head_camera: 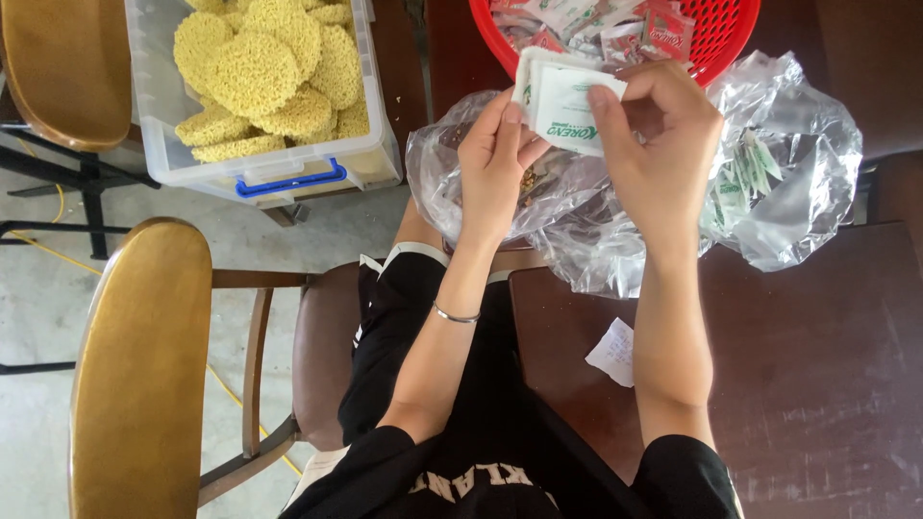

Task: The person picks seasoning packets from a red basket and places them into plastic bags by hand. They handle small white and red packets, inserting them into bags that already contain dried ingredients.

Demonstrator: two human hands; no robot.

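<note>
My left hand and my right hand together hold a small stack of white sachets with green print, above a crumpled clear plastic bag. The left fingers pinch the stack's lower left edge. The right thumb and fingers grip its right side. More green-and-white sachets lie inside the bag to the right. A thin bracelet circles my left wrist.
A red mesh basket holding red and white sachets stands beyond the hands. A clear plastic bin of round dried noodle cakes sits at the left. A dark table bears a paper scrap. Wooden chairs stand left.
</note>
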